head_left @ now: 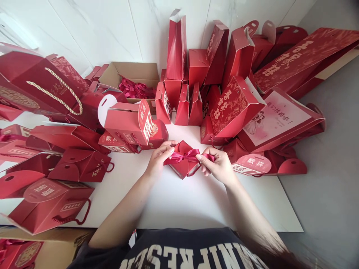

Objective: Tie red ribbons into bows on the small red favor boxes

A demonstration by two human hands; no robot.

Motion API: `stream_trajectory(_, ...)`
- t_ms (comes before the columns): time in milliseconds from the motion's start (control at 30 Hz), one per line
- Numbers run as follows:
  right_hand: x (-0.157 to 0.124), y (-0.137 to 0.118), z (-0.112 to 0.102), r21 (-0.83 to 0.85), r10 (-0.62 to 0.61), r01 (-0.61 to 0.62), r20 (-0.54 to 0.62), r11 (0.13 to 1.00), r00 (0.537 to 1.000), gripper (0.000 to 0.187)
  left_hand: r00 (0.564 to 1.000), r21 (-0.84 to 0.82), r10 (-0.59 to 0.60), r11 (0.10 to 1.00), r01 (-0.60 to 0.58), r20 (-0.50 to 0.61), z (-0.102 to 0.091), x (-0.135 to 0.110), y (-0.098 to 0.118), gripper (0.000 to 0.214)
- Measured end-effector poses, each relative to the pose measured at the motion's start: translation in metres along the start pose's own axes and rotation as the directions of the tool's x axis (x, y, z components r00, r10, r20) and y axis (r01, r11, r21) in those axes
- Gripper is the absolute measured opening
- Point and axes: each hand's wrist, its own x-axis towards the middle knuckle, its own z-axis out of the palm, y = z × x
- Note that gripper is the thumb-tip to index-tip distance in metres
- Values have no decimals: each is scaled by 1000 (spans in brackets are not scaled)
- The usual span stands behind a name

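A small red gift box sits on the white table in front of me, turned with one corner toward me. Across its top runs a dark pink satin ribbon, gathered in what looks like a bow or knot at the middle. At the box's left side, my left hand pinches the ribbon between thumb and fingers. On the right, my right hand grips the ribbon between thumb and forefinger, its other fingers curled beneath. A twisted dark red cord shows at the box's lower right edge.
Red gift boxes and paper bags crowd the table left, right and behind. A cardboard carton with pink ribbons stands at the back. Another carton with red boxes is at lower left. The table ends near my body.
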Motion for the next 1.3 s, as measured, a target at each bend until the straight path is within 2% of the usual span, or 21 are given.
stream_trajectory(133,-1,0,0,-127,-7,8,9,992,1000,39,1000,-9,-8,1000,8,-29,3,0,-1,28)
stream_trajectory(233,-1,1,-1,-250,-37,34,-5,968,999,39,1000,-28,-10,1000,9,-8,4,1,-2,27)
stream_trajectory(400,1,4,-2,-494,-150,85,-94,866,984,38,999,-9,7,1000,-7,48,4,2,-4,28)
stream_trajectory(500,2,4,-4,-547,-162,80,-103,833,981,35,997,53,36,998,-40,73,4,2,-2,31)
stream_trajectory(633,2,3,-12,-464,-97,40,-99,885,990,33,991,173,95,979,-111,98,3,0,2,32)
stream_trajectory(767,8,1,-22,-238,-150,121,-109,964,983,24,984,235,138,959,-161,110,0,0,6,32)
stream_trajectory(867,15,0,-19,-118,-156,150,-40,981,987,28,985,233,126,961,-151,118,-1,0,6,35)
stream_trajectory(1033,24,1,-11,-36,-127,133,147,990,981,22,988,227,110,965,-133,111,-1,0,5,35)
stream_trajectory(1167,26,1,-12,-8,-100,104,211,995,972,25,983,252,142,953,-167,113,-3,1,6,37)
stream_trajectory(1300,25,0,-14,-26,-102,111,235,993,967,32,965,345,244,901,-262,98,-4,2,8,36)
